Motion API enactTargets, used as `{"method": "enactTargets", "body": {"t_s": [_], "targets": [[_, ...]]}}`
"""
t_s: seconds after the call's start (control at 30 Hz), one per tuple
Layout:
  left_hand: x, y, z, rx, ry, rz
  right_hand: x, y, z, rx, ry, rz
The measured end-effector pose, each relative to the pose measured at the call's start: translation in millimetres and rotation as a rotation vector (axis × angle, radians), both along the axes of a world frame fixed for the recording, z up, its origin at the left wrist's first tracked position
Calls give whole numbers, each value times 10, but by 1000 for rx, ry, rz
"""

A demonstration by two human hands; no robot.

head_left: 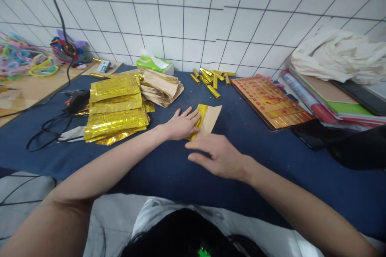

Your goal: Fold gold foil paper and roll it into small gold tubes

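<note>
My left hand [183, 123] lies flat, fingers stretched out, on the left part of a gold foil sheet [202, 109]. A plain tan paper piece [212, 118] shows along the foil's right side. Just in front of it is my right hand [221, 154], thumb and forefinger apart and nothing visible between them. Left of my left hand sits a stack of gold foil sheets [116, 106], with a pile of tan papers [161, 86] behind it. Several small gold foil rolls [209, 78] lie beyond the sheet, towards the wall.
A green tissue pack [153, 64] stands by the tiled wall. At left are a black cable [42, 130] and a dark tool [78, 101]. An orange patterned box [271, 100] lies at right, beside piled notebooks [328, 96] topped by white cloth [340, 56].
</note>
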State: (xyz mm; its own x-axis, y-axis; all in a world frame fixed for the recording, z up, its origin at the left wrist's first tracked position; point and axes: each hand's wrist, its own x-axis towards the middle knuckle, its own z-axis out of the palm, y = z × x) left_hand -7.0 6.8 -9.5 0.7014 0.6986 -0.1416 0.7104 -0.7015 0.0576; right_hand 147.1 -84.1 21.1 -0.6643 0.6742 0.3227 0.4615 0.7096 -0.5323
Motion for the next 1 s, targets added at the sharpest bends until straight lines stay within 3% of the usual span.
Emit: {"method": "enactTargets", "body": {"t_s": [0.1,0.17,0.23,0.3,0.37,0.47,0.53,0.63,0.73,0.87,1.0], "targets": [[-52,83,99,-49,67,-86,181,198,79,27,148,-325],[-70,115,161,-54,95,-122,305,405,17,34,155,-504],[-73,112,201,-45,106,-145,404,624,-108,-69,110,-684],[-66,76,210,-26,115,-146,465,802,-242,-220,15,-784],[-62,20,187,1,122,-139,494,914,-346,-271,-47,-843],[-80,-59,120,44,59,-132,511,975,-443,-320,-42,-823],[-107,-80,86,68,-54,-100,519,975,-483,-352,87,-768],[-154,-37,93,17,-278,55,513,946,-508,-365,387,-671],[-173,64,152,-174,-494,246,470,890,-487,-312,530,-614],[-146,151,187,-325,-603,240,400,813,-447,-294,600,-601],[-128,135,157,-355,-644,236,377,764,-409,-414,629,-582]]}}
